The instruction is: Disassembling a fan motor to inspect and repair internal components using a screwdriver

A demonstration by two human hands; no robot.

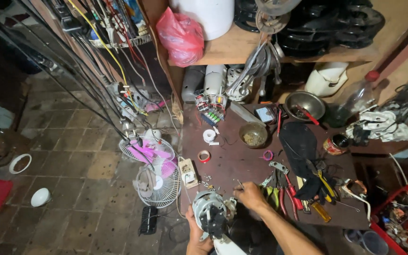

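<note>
At the near edge of the dark brown counter point(242, 160), the left hand point(196, 236) grips a fan motor point(209, 211) from below, its fingers wrapped round the lower housing so the round metal body and black centre part face up. The motor sits at the counter's front left corner, partly over the edge. The right hand point(250, 194) rests just right of the motor with its fingers pinched shut on a thin metal tool point(240, 184), too small to say what kind; its tip points up and left, near a scatter of small screws point(207, 184).

Just right of the right hand lie pliers with red handles point(293, 198) and a tool with green handles point(273, 194), side by side and touching. Further right, black cloth point(303, 151) is draped over more tools, with a yellow-handled one point(326, 184) beside it. Behind the hands on the counter sit a roll of red tape point(204, 156), a roll of white tape point(208, 136), a small glass bowl point(253, 134) and a metal bowl point(305, 105). A beige power strip point(188, 173) lies at the counter's left edge.

On the tiled floor point(72, 156) to the left stand 2 wire fan guards point(157, 184), one with pink blades behind it. A pink plastic bag point(181, 35) sits on the wooden shelf point(227, 49) above.
</note>
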